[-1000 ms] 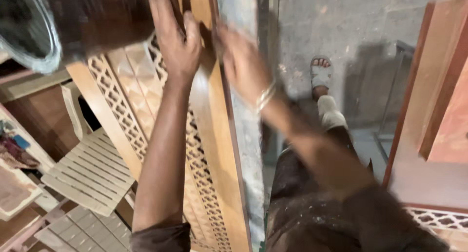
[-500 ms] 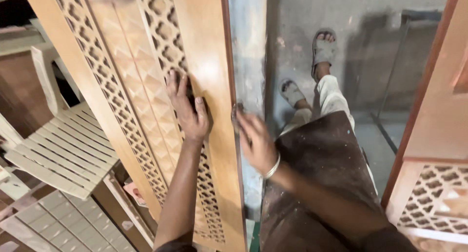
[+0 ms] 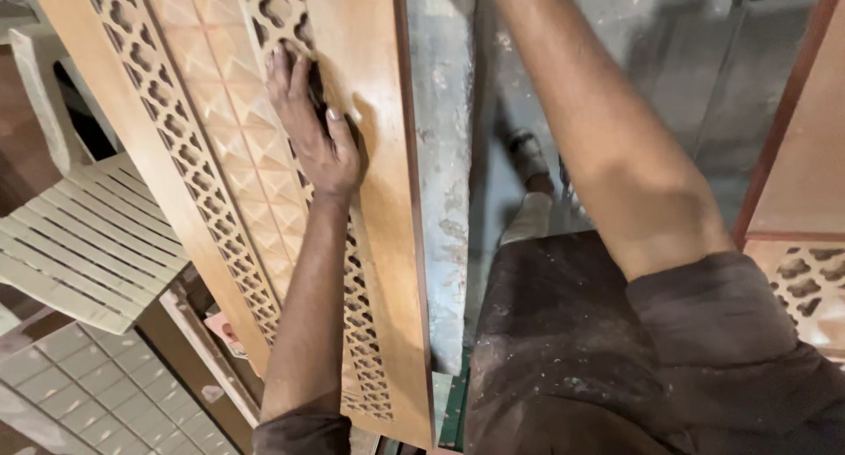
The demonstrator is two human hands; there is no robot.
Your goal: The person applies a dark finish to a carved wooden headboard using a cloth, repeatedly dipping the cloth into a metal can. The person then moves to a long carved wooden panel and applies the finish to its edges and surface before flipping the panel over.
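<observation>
- Work piece: a tall carved wooden door panel (image 3: 370,156), leaning tilted, its top toward the upper left of the head view, its lower end running down out of sight near the bottom edge. It rests beside, and seems to lean against, a rough grey pillar (image 3: 440,156).
- Panel make-up: plain smooth stile on the right, two strips of pierced lattice (image 3: 176,147), and a band of raised diamond blocks (image 3: 233,147) between them.
- Left hand (image 3: 312,129): pressed flat on the panel, palm down, over the inner lattice strip and the edge of the plain stile. Fingers together and extended, not gripping; a dark patch under the palm may be a rubbing pad or only shadow, and I cannot tell which.
- Right hand: out of view above the top edge; only the forearm (image 3: 607,156) shows, reaching upward. State of its fingers not in view.
- Progress, as a judgement: the plain stile looks even and dull, consistent with a surface already rubbed; the lattice and diamond band show no clear sign either way. How much is finished cannot be fixed from this view.
- Surroundings: cream plastic chair (image 3: 88,235) at the left, apart from the panel; another lattice panel (image 3: 805,279) at the right edge; the person's sandalled foot (image 3: 528,156) on the grey floor below.
</observation>
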